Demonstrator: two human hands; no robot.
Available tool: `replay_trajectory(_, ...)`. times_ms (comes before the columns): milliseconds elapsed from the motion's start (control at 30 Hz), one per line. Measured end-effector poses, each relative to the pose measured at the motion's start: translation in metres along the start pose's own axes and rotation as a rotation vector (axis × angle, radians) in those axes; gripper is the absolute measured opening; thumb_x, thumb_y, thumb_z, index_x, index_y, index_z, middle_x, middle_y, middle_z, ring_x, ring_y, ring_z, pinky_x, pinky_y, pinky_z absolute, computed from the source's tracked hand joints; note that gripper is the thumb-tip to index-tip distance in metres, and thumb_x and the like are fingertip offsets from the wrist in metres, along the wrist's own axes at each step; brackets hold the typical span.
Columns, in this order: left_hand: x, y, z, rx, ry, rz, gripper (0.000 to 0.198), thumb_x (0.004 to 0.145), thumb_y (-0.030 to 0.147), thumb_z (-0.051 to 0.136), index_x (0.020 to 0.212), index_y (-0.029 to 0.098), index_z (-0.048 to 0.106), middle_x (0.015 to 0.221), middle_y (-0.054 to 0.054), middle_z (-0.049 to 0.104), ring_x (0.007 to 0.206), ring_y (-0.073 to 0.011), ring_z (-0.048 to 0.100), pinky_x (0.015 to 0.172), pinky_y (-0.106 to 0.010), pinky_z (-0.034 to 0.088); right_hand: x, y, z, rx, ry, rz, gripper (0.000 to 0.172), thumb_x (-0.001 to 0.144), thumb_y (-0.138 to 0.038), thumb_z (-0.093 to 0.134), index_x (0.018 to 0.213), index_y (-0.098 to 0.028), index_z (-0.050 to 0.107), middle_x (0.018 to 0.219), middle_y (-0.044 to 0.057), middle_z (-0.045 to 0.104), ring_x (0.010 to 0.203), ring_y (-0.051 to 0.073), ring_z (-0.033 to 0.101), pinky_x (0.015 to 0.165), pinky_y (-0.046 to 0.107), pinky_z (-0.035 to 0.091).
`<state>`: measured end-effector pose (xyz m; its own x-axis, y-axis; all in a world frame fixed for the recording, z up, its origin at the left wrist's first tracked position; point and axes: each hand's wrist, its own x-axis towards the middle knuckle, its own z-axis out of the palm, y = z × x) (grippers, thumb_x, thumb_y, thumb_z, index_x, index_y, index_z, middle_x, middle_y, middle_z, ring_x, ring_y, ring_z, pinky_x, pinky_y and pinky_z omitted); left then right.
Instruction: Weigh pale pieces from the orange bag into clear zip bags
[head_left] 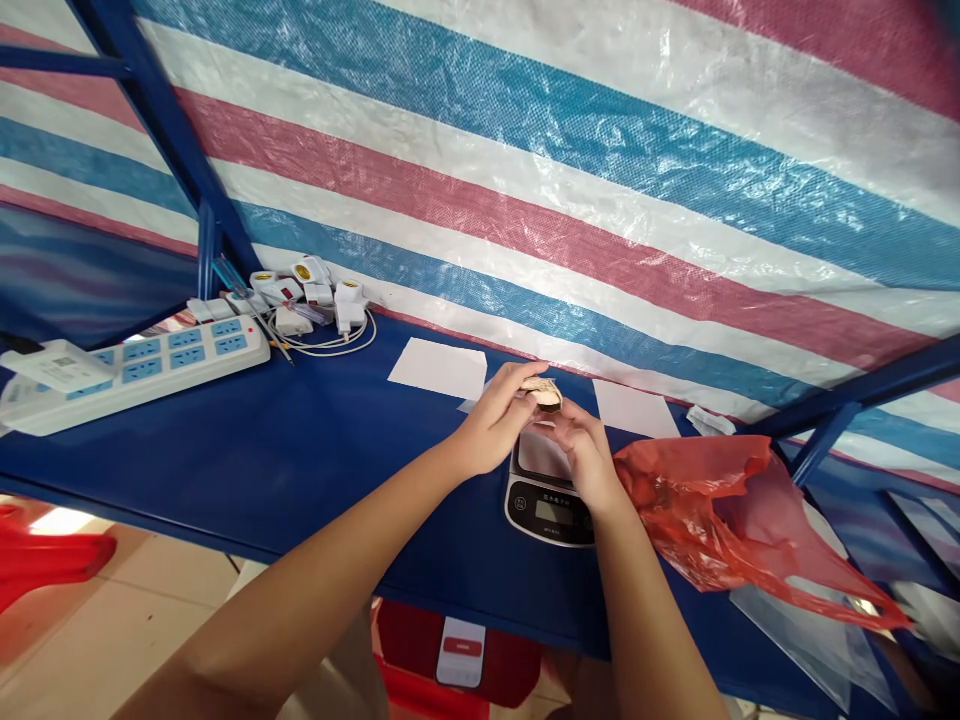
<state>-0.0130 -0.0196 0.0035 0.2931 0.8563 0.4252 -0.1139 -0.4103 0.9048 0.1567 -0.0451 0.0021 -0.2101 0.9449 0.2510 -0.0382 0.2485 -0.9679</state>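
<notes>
Over a small digital scale [546,505] near the front of the blue worktop [225,470], both hands work close together in the head view. The left hand [495,420] has a firm fingertip grip on a small tan-and-white lump [543,392], perhaps a piece of shell, held in the air above the scale and not resting on it. The right hand [583,450] curls just under the lump; whether its grip shares the load, the view does not show. The lump looks light and stiff, perhaps brittle at its thin edge, so its thicker middle seems the safer place to pinch, gently. Two white paper sheets [437,368] lie behind the scale, and a red plastic bag [709,510] sits to its right. Farther left are a white power strip [135,370] and white plug adapters [315,290], beneath a striped tarp [525,200].
</notes>
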Motion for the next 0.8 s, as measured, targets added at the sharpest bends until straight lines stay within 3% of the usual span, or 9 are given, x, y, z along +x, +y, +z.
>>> replay_trajectory(100, -0.003, -0.001, 0.001, 0.258, -0.034, 0.216, 0.044, 0.101, 0.032, 0.051, 0.145, 0.025, 0.053, 0.137, -0.013, 0.058, 0.127, -0.0267, 0.058, 0.105, -0.043, 0.051, 0.001, -0.001, 0.006, 0.0, 0.098, 0.07, 0.034, 0.091, -0.052, 0.066, 0.11, -0.026, 0.075, 0.112, 0.006, 0.075, 0.113, 0.029, 0.07, 0.096, 0.045, 0.059)
replay_trajectory(233, -0.003, -0.004, 0.003, 0.379, -0.009, 0.312, 0.039, 0.101, 0.028, 0.054, 0.14, 0.028, 0.056, 0.132, -0.01, 0.066, 0.123, -0.0256, 0.061, 0.105, -0.044, 0.052, 0.003, 0.001, 0.011, 0.086, 0.19, 0.128, 0.035, 0.087, -0.058, 0.072, 0.095, -0.024, 0.073, 0.095, 0.003, 0.076, 0.094, 0.025, 0.073, 0.084, 0.042, 0.063)
replay_trajectory(433, -0.002, -0.01, 0.008, 0.339, 0.022, 0.298, 0.043, 0.09, 0.015, 0.06, 0.133, 0.024, 0.06, 0.128, -0.011, 0.063, 0.118, -0.0243, 0.063, 0.096, -0.039, 0.057, 0.003, -0.001, 0.011, 0.21, 0.237, 0.151, 0.024, 0.081, -0.044, 0.077, 0.092, -0.023, 0.076, 0.09, 0.003, 0.075, 0.089, 0.023, 0.071, 0.082, 0.038, 0.061)
replay_trajectory(567, -0.003, -0.01, 0.008, 0.311, -0.017, 0.247, 0.051, 0.081, 0.011, 0.064, 0.131, 0.022, 0.058, 0.126, -0.011, 0.061, 0.11, -0.0224, 0.066, 0.092, -0.036, 0.059, 0.003, -0.003, 0.009, 0.222, 0.27, 0.15, 0.018, 0.078, -0.039, 0.076, 0.086, -0.023, 0.077, 0.083, 0.001, 0.074, 0.081, 0.02, 0.069, 0.077, 0.034, 0.059)
replay_trajectory(700, -0.003, -0.008, 0.007, 0.332, -0.028, 0.223, 0.048, 0.08, 0.015, 0.067, 0.127, 0.017, 0.06, 0.12, -0.013, 0.064, 0.107, -0.0237, 0.066, 0.093, -0.04, 0.059, 0.002, -0.004, 0.007, 0.166, 0.244, 0.165, 0.016, 0.076, -0.036, 0.078, 0.085, -0.022, 0.079, 0.079, 0.001, 0.074, 0.076, 0.019, 0.068, 0.075, 0.034, 0.059)
replay_trajectory(800, -0.002, -0.008, 0.006, 0.233, 0.008, 0.117, 0.04, 0.081, 0.015, 0.065, 0.121, 0.017, 0.063, 0.114, -0.011, 0.068, 0.104, -0.0224, 0.068, 0.091, -0.037, 0.06, 0.002, -0.003, 0.005, 0.156, 0.268, 0.145, 0.015, 0.074, -0.034, 0.079, 0.084, -0.023, 0.08, 0.082, 0.001, 0.075, 0.08, 0.02, 0.069, 0.08, 0.037, 0.061)
